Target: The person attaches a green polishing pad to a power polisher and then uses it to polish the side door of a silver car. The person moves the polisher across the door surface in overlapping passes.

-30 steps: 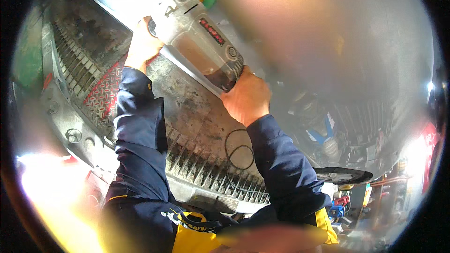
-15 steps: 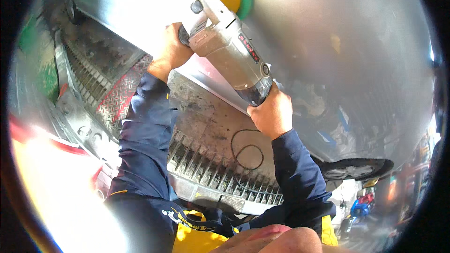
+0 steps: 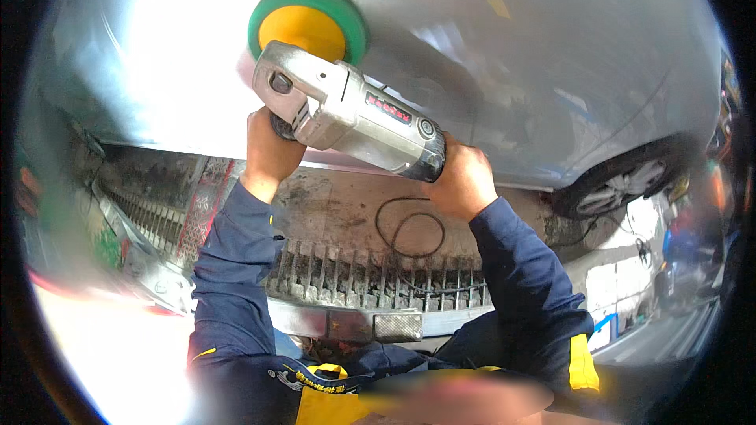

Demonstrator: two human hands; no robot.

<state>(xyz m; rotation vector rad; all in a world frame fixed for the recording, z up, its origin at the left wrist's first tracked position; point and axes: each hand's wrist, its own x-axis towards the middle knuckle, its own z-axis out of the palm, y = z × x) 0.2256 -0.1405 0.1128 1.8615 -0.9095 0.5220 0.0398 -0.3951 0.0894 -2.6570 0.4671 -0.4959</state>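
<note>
Both my hands hold a silver-grey polishing machine (image 3: 358,122) across the side of a silver car (image 3: 504,71). My left hand (image 3: 272,153) is closed round the black side handle near the machine's head. Round the black rear end of the body, my right hand (image 3: 465,177) is wrapped. A green foam pad (image 3: 356,24) with a yellow backing disc (image 3: 303,31) lies against or just over the bright car panel; whether it touches I cannot tell.
A black cable (image 3: 441,240) loops on the floor below the machine. A metal drain grate (image 3: 378,275) runs in front of me. The car's wheel (image 3: 622,185) stands at the right. At the left lies a red-edged tread plate (image 3: 203,212); a glossy red-and-white surface (image 3: 102,346) is at lower left.
The polishing machine has moved left and lower in the view, and lies more level. Its pad now shows whole. The view has turned, and both hands keep their hold.
</note>
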